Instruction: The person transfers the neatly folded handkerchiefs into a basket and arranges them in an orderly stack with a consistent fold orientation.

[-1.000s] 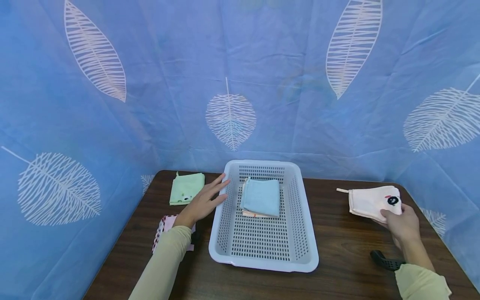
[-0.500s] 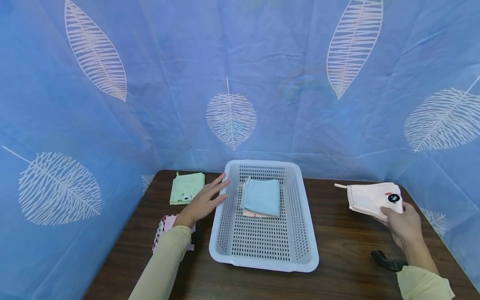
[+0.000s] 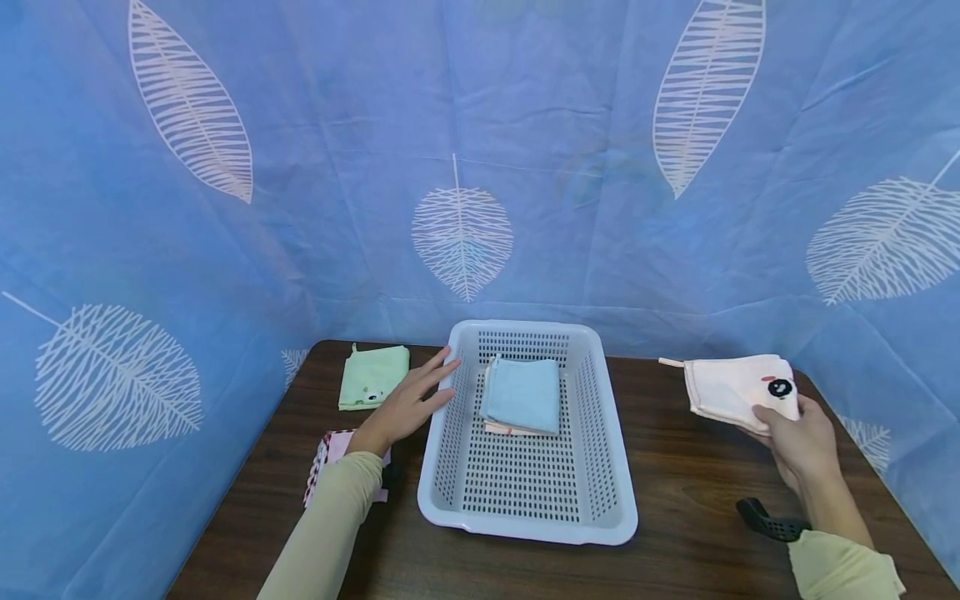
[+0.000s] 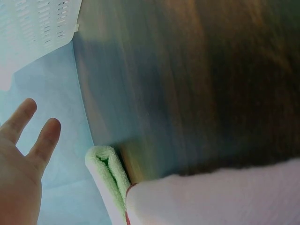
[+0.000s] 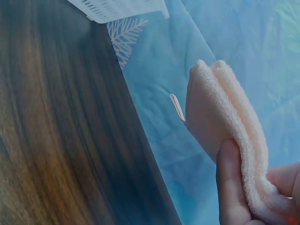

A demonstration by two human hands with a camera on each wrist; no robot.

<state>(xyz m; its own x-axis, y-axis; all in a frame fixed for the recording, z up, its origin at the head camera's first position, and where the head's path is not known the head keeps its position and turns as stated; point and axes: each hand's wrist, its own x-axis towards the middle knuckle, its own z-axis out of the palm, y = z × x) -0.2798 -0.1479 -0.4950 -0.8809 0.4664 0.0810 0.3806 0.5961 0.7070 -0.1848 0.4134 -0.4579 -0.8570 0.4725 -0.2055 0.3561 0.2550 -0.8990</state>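
My right hand (image 3: 804,442) pinches a folded pale pink towel (image 3: 731,387) by its near right corner, thumb on top. The towel has a black round patch and a small hanging loop. In the right wrist view the folded layers of the pink towel (image 5: 229,126) stand up between fingers and thumb, off the table. My left hand (image 3: 408,404) lies with fingers spread at the left rim of a white plastic basket (image 3: 521,500); whether it touches the rim is unclear. Inside the basket rests a folded light blue towel (image 3: 522,396) on top of a cream one.
A folded green towel (image 3: 375,375) lies at the table's back left. Partly under my left forearm is a pink towel with a red-patterned edge (image 3: 321,467). The dark wooden table (image 3: 675,517) meets a blue leaf-print cloth (image 3: 525,250) at the back and sides.
My right hand has lifted the pink towel off the table and moved it slightly up and to the left. The left hand and the basket have stayed put.
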